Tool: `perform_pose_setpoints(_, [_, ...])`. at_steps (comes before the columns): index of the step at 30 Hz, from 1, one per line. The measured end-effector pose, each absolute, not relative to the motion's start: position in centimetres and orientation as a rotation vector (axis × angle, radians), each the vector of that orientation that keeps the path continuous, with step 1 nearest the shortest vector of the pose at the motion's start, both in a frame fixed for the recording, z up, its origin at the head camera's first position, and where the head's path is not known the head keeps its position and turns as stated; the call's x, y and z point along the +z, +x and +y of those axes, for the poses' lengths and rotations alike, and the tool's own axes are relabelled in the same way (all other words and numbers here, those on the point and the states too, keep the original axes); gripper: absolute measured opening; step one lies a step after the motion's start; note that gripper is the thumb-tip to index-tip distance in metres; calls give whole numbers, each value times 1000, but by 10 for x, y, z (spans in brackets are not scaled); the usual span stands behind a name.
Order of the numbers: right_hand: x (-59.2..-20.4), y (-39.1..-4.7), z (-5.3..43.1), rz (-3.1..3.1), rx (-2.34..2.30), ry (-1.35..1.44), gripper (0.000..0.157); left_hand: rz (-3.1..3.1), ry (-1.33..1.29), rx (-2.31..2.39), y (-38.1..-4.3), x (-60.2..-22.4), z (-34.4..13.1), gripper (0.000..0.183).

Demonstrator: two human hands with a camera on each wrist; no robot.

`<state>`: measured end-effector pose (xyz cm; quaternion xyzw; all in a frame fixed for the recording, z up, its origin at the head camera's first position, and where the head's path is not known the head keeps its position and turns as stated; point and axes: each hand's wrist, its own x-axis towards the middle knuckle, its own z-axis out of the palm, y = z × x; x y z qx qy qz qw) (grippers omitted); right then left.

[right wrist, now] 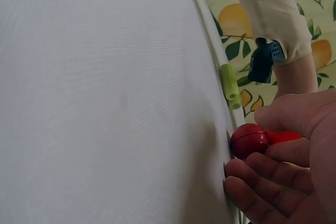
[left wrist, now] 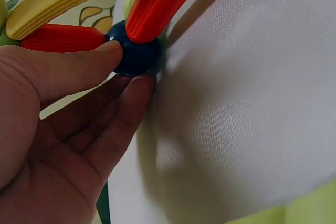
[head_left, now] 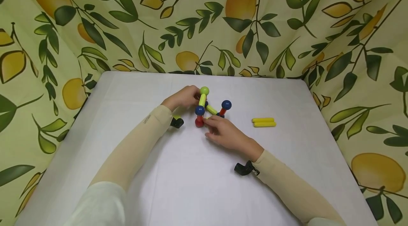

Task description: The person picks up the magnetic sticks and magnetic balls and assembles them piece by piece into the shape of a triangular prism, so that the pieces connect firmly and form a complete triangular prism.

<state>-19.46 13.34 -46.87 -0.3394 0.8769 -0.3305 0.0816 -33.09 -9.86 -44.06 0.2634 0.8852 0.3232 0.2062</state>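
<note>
A frame of plastic rods and balls stands mid-table. Its near side has a red ball [head_left: 199, 123] below, a short red rod and a blue ball [head_left: 199, 110]; a yellow-green rod [head_left: 202, 100] runs from there to a green ball [head_left: 204, 90]. My left hand [head_left: 184, 97] is behind the frame, and in the left wrist view its thumb and fingers pinch a lower blue ball [left wrist: 135, 51] joined to red rods. My right hand [head_left: 227, 133] is at the frame's near side; its thumb and forefinger bracket the red ball [right wrist: 249, 140] in the right wrist view.
Two yellow rods [head_left: 264, 122] lie side by side to the right. At the frame's right corner, another blue ball [head_left: 226, 105] tops a red rod. Green rods [right wrist: 229, 85] lie near my left wrist. A leaf-and-fruit curtain [head_left: 188, 34] surrounds the white table [head_left: 178, 176].
</note>
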Motion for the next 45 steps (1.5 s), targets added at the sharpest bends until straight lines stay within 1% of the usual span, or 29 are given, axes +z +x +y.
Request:
perform_pose_setpoints(8, [-467,-200,127,2645,-950,-1022,59,2484,694,902,-337,-437,-95,29])
perform_pose_setpoints(17, [-469,-200,124,2686,-906,-991,59,2462,702,926,-342,-440,-89,28])
perform_pose_setpoints(24, [-470,-200,121,2710,-892,-986,61,2459,672,923,-343,-441,-86,33])
perform_pose_setpoints(31, [-469,-191,121,2731,-930,-959,58,2458,670,946,-339,-442,-89,36])
perform_pose_setpoints(34, [-459,-183,130,2744,-999,-998,46,2482,659,1029,-330,-439,-97,39])
perform_pose_setpoints(38, [-432,-175,156,2769,-1125,-1106,28,2517,639,1152,-312,-434,-115,41])
perform_pose_setpoints(42, [-396,-176,195,2892,-1182,-1166,26,2503,637,1246,-291,-431,-130,40])
perform_pose_setpoints(45, [-376,-184,227,3017,-1113,-1097,28,2484,623,1274,-277,-432,-135,38])
